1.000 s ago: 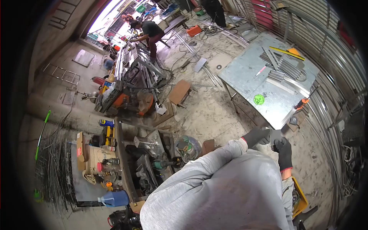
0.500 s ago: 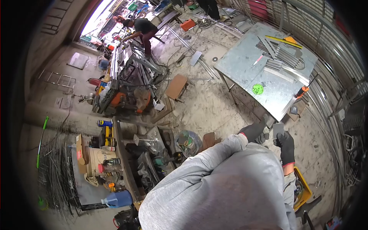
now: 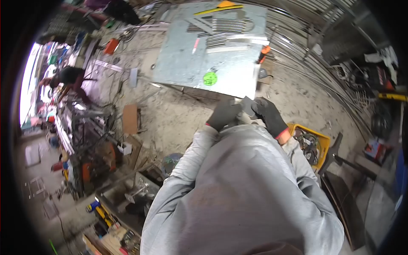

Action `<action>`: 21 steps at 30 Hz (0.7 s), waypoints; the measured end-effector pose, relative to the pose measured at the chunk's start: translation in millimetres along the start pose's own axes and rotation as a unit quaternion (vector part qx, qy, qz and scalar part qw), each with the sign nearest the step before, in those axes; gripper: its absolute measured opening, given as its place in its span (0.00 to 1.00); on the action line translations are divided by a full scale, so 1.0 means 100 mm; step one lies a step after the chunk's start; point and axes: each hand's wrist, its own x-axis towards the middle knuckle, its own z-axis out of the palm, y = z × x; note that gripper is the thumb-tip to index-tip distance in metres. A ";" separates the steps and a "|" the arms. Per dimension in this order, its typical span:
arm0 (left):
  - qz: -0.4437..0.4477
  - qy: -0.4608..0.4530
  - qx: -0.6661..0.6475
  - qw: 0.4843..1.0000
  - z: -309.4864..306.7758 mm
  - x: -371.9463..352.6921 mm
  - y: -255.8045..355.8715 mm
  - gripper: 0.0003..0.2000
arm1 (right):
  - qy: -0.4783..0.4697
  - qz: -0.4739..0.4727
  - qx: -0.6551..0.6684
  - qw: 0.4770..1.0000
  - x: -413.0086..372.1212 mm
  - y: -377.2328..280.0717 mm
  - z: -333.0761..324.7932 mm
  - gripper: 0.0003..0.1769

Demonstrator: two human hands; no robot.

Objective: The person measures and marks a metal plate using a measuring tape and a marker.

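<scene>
- Head view, the only one I have: my left hand [image 3: 224, 114], in a black glove, is curled shut on the left edge of a small grey metal piece [image 3: 247, 103].
- My right hand [image 3: 267, 114], in the same kind of glove with an orange cuff, pinches the piece's right edge. The two hands nearly touch, held out in front of my chest.
- The metal piece sits between both hands, just below the near edge of the metal table [image 3: 187, 63] and over the floor.
- Motion smears the piece and the fingers cover most of it, so I cannot tell its exact shape or whether it is flat or bent.
- My grey sweatshirt [image 3: 238, 191] fills the lower middle and hides whatever lies beneath my arms.
- On the table, a green disc [image 3: 210, 78] lies near the front edge and metal strips [image 3: 221, 29] lie further back.
- An orange-handled tool [image 3: 264, 50] sits at the table's right edge, and a yellow straightedge [image 3: 219, 8] at the far end is cut off by the top of the frame.
- Right of my right hand a yellow crate [image 3: 316, 138] stands on the floor. Its contents are a dark tangle I cannot identify.
- Far left, another person [image 3: 68, 76] is only a blur beside the bright doorway.
</scene>
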 end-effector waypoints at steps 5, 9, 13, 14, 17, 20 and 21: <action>0.317 -0.030 0.156 0.935 -0.17 0.33 -0.60 0.13 | -0.017 -0.341 -0.453 0.823 0.04 0.33 -0.17 0.36; 0.198 0.085 0.233 0.948 -0.16 0.16 -0.40 0.14 | -0.047 -0.164 -0.143 0.975 0.18 0.10 0.31 0.25; 0.225 0.120 0.054 0.965 -0.20 0.05 -0.40 0.17 | -0.108 -0.066 -0.117 0.985 0.45 0.27 0.12 0.30; 0.205 0.107 -0.016 0.973 -0.17 0.05 -0.40 0.19 | -0.109 -0.070 -0.119 0.984 0.46 0.30 0.11 0.30; 0.075 0.123 -0.042 0.989 -0.27 0.11 -0.27 0.24 | -0.009 -0.488 -0.502 0.714 0.54 0.45 0.04 0.30; 0.027 0.131 -0.027 0.991 -0.31 0.01 -0.17 0.28 | -0.100 -0.106 -0.036 0.989 0.62 0.46 0.05 0.28; 0.036 0.149 -0.051 0.987 -0.27 0.00 -0.18 0.28 | -0.084 -0.070 0.043 0.993 0.63 0.45 0.03 0.28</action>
